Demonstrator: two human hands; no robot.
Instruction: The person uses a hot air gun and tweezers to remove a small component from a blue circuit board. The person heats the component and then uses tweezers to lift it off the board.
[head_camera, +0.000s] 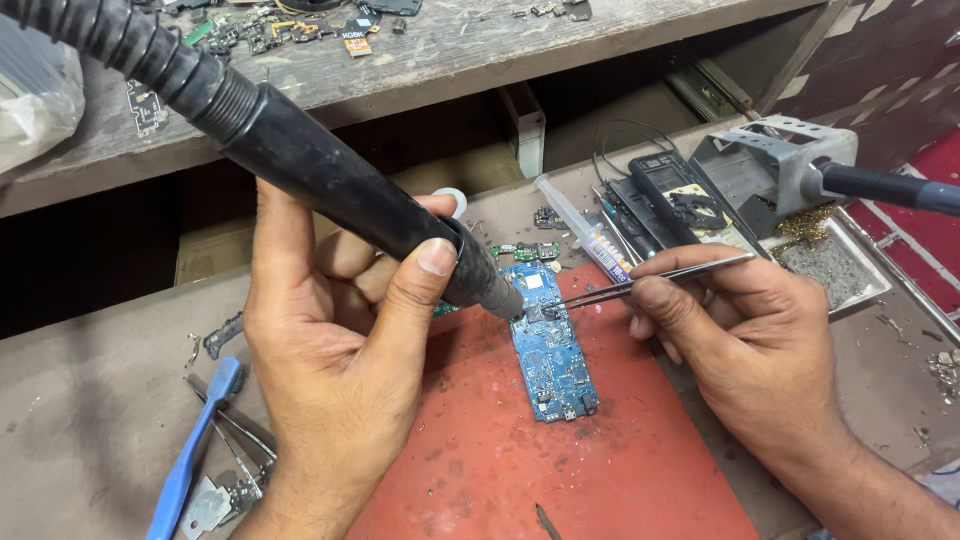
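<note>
On the red mat (600, 470) near the front edge of the bench (90, 400) lies a blue circuit board (548, 345), long side running away from the person. The left hand (340, 340) has its fingers wrapped tight around the black handle of a hot-air tool (330, 175), whose ribbed hose climbs to the upper left corner of the view; the nozzle tip sits just above the board's upper half. The right hand (740, 340) pinches a pair of metal tweezers (640, 283) between thumb and fingers, and the tweezer tips meet the board right beside the nozzle. Behind the board rests a clear syringe (585, 225) with a dark phone frame (670, 205) next to it, and farther right a grey metal stand (770, 165) over a steel tray (850, 265). Toward the left front corner of the bench, a blue-handled tool (195, 445) lies among loose metal scraps.
</note>
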